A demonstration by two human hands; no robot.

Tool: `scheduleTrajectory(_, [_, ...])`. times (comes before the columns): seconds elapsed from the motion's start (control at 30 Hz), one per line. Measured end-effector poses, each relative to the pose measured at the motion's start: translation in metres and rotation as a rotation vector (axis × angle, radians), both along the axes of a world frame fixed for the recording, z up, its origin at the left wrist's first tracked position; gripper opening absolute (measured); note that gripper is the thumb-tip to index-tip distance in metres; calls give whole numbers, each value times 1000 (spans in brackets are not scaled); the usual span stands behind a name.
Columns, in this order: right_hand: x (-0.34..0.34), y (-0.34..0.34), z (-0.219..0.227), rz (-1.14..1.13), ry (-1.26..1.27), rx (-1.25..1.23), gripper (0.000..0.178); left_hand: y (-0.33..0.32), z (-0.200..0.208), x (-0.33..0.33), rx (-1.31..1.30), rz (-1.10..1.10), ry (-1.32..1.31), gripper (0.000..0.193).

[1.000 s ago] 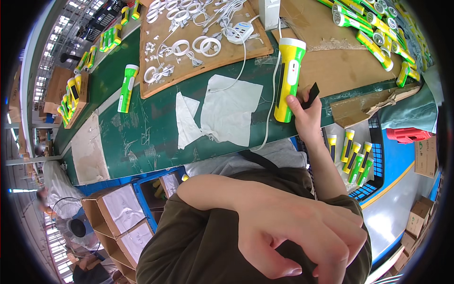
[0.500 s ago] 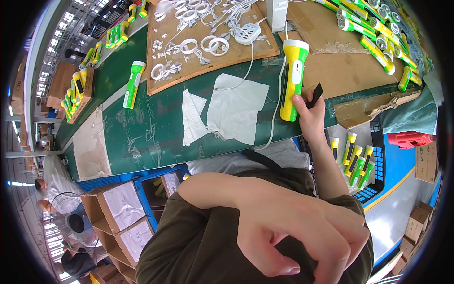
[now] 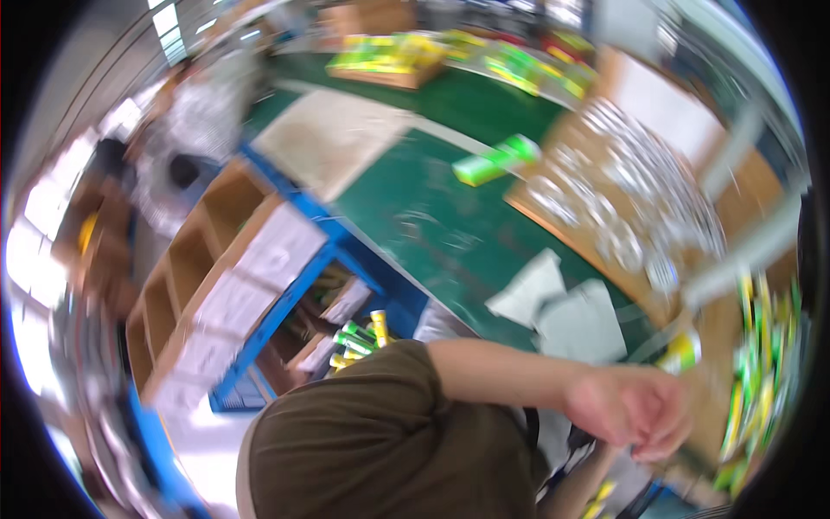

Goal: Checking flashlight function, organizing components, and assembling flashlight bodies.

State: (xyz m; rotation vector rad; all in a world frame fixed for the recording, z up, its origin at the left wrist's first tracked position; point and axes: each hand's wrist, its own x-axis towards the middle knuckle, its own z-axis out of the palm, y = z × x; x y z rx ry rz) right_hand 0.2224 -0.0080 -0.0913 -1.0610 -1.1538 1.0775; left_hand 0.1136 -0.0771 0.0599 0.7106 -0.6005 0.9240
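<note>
The picture is smeared by motion. My left arm reaches across to the right, and my left hand (image 3: 631, 411) hangs there with its fingers curled in; whether they hold anything is hidden. Beneath it comes my right forearm (image 3: 588, 480), its hand mostly covered by the left one. Just beyond the hands shows the yellow-and-white end of a flashlight (image 3: 681, 353), in line with the right hand that grips it. White sheets (image 3: 584, 320) lie on the green table (image 3: 424, 216) beside my hands. Farther off lies another green flashlight (image 3: 497, 161).
A brown board (image 3: 553, 225) carries coiled white cables at the right. Many green and yellow flashlights (image 3: 761, 372) pile up at the far right; more stand in a carton (image 3: 389, 76) at the back. Left are a cardboard compartment rack (image 3: 186, 285) and a blue crate (image 3: 354, 259).
The view has swung left, bringing in the rack and the table's left end. My left hand has moved away from my body toward the right hand and now covers it.
</note>
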Motion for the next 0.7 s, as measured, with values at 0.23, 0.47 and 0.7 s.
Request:
scheduleTrajectory(0.23, [-60,24,18,232,-22,113,28,-28,43,-66,272,417,-75,31])
scheduleTrajectory(0.47, [-65,19,23,109,-68,110,27,-32,83,-100,787,766,-117,27])
scheduleTrajectory(0.7, [-40,-2,22,-51,-127,93,27,-38,82,-109,900,509,149,30])
